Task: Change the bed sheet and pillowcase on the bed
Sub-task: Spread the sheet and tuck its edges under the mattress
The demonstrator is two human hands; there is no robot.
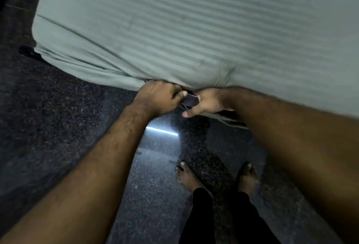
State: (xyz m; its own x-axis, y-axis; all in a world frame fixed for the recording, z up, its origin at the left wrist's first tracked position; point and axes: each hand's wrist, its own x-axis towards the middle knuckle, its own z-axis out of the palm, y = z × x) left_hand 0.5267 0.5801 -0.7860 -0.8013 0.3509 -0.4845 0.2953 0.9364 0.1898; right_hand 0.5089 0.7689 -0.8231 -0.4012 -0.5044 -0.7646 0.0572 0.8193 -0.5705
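Left hand [159,96] fingers curled tight on the bed sheet [194,30] hem at the mattress edge. Right hand [208,103] fingers tucked under the same hem, thumb out; grip not visible. Dark strap [189,101] between both. Sheet, striped grey-green, spread toward 12 o'clock. Bare feet [187,175] on dark floor [48,117] at 6 o'clock.

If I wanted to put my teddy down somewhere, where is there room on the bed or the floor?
The striped green sheet is bare across its top. The dark floor left of the left arm is bare too. It is crowded at the bed's near edge, where the left hand and right hand grip the fabric, and by the bare feet.
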